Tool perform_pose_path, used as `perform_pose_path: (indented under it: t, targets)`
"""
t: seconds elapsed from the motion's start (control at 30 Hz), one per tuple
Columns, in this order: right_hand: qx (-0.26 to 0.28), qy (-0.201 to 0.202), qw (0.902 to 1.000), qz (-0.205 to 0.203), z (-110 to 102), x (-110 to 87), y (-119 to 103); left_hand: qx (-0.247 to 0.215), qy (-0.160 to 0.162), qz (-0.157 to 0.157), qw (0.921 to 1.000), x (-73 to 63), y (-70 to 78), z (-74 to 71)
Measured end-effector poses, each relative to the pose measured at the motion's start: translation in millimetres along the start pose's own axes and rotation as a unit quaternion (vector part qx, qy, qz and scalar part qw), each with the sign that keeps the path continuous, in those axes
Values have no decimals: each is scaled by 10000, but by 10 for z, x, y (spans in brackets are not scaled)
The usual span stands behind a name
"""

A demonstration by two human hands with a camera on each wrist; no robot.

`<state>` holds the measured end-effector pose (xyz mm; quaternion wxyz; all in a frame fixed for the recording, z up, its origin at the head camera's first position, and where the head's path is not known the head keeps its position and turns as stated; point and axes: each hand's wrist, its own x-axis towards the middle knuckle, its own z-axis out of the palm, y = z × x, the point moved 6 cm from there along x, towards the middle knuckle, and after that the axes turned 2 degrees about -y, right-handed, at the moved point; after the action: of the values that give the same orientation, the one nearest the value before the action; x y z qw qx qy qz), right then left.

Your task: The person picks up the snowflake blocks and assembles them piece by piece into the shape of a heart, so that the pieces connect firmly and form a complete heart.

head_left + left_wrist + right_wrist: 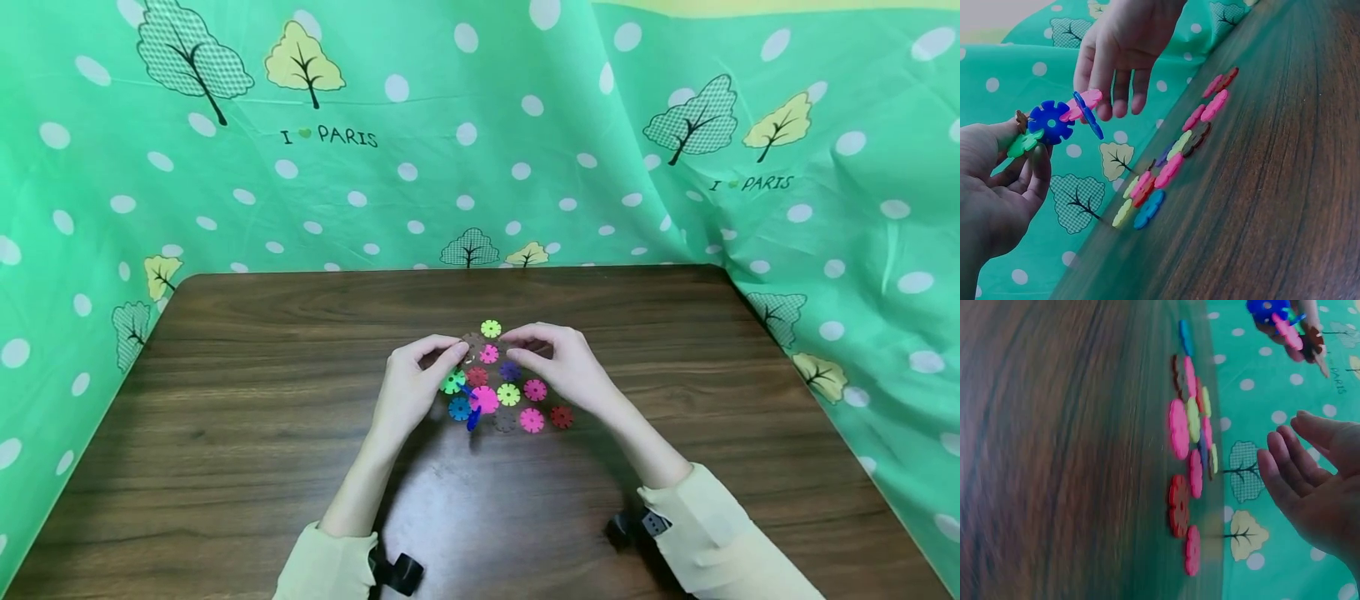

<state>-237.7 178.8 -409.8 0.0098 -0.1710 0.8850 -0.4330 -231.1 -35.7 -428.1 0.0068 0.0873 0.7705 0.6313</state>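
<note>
My left hand (408, 379) pinches a joined cluster of notched plastic snowflake discs, held above the table. In the left wrist view the cluster has a brown disc (1021, 122) and a green disc (1025, 143) by the fingertips. Beyond them come a blue disc (1051, 123), a pink disc (1090, 100) and a second blue disc (1088, 117) set crosswise at the far end. Opposite, my right hand (558, 362) hovers with fingers loosely bent and nothing in them; the right wrist view shows this hand (1322, 487) apart from the cluster.
Several loose discs lie flat on the dark wooden table (247, 433) below the hands, among them a lime disc (491, 329), a red disc (561, 417), a pink disc (532, 420) and a light blue disc (460, 408). A green dotted cloth (465, 167) hangs behind.
</note>
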Motion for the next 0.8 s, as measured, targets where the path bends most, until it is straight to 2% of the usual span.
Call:
perform_pose_path:
  t: [0.27,0.53,0.8]
  targets:
    - [-629,-468,9969,13,40,99,33,8,12,33,10000,1,-11,-20]
    - [-1220,-928,9880,204,104,158,135,-6,6,61,10000,12,0,-22]
    - [-1797,-1103,9769,345,196,201,204,47,33,46,10000,9,-8,-39]
